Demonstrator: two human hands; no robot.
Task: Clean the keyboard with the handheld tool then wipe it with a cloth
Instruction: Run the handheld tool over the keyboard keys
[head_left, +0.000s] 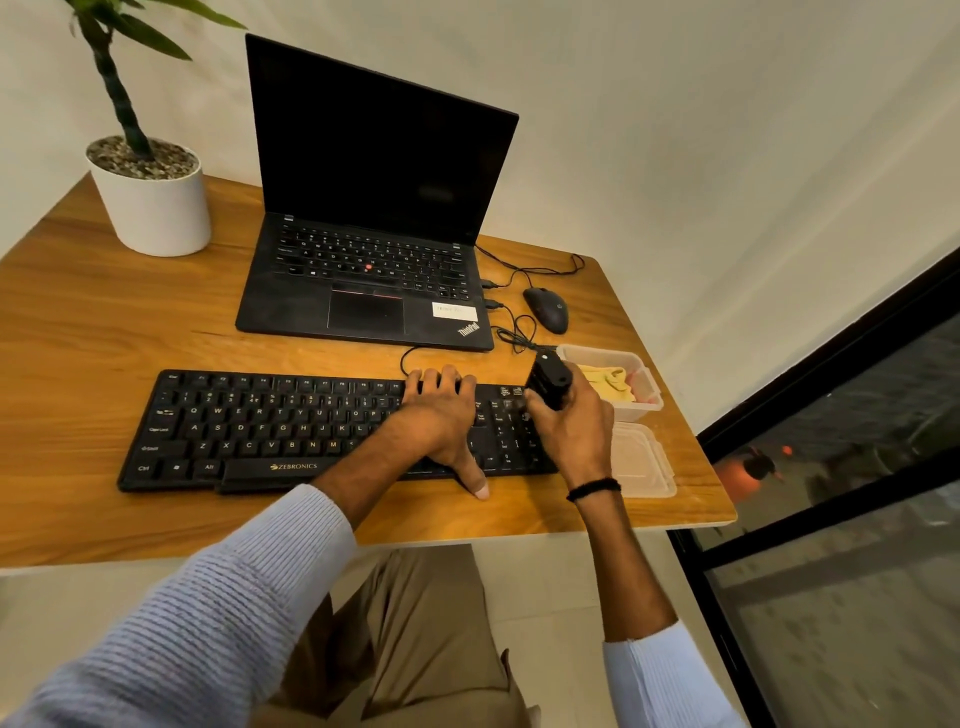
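The keyboard (270, 431), black and full-width, is lying across the near half of the wooden surface (78, 332), its long side running from 9 to 3 o'clock. An open black laptop (374, 208) is standing at 12 o'clock from it, screen dark. A white plant pot (156, 208) is sitting at 10 o'clock.

The left hand (441, 421) is resting flat on the keyboard's right part, fingers straight and spread over the keys, thumb reaching past the near edge. The right hand (576, 426) is curling around the handheld tool (548, 382).

A clear container (636, 410) is sitting just beside the keyboard at 2 o'clock, and its lid (644, 462) is lying at 3 o'clock. A wired black mouse (546, 310) is resting at 1 o'clock. The small black tool is hovering over the number pad; whether it is touching the keys is unclear. A yellow cloth (605, 384) is lying inside the container.
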